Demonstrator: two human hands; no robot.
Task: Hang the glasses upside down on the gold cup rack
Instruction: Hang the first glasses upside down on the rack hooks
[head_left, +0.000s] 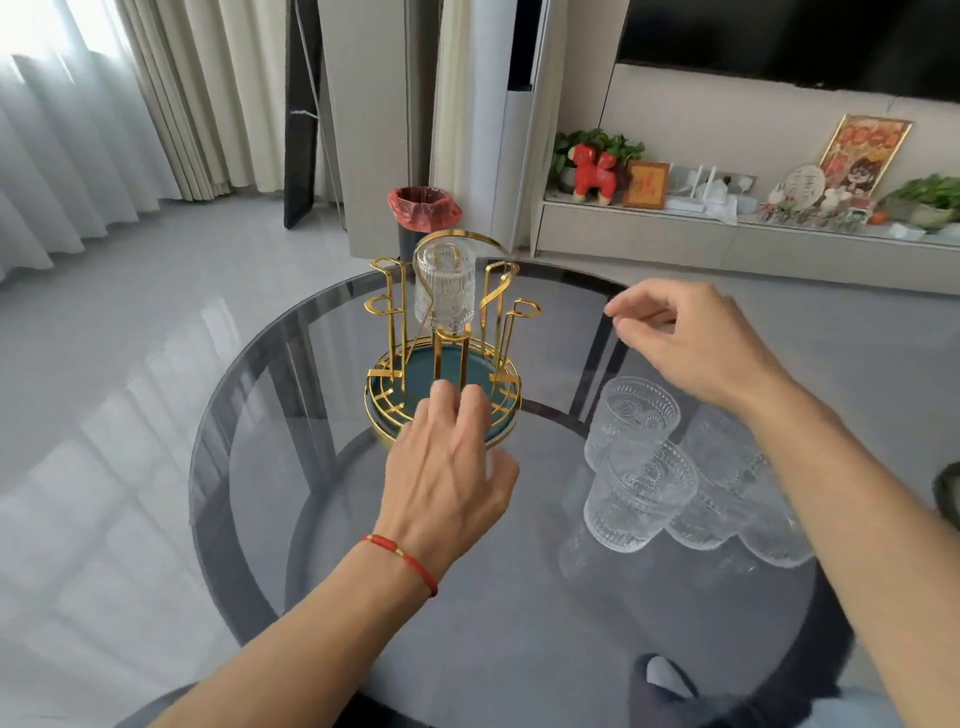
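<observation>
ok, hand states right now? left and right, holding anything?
Left hand: open, fingers spread at the base of the gold cup rack, holding nothing.
Right hand: empty, fingers loosely curled, above the glasses on the table.

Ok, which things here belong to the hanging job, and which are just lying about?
Job:
gold cup rack
hung glass
glasses on the table
left hand, right hand, both empty

Lying about:
red-lined bin
red toy horse
framed picture
</observation>
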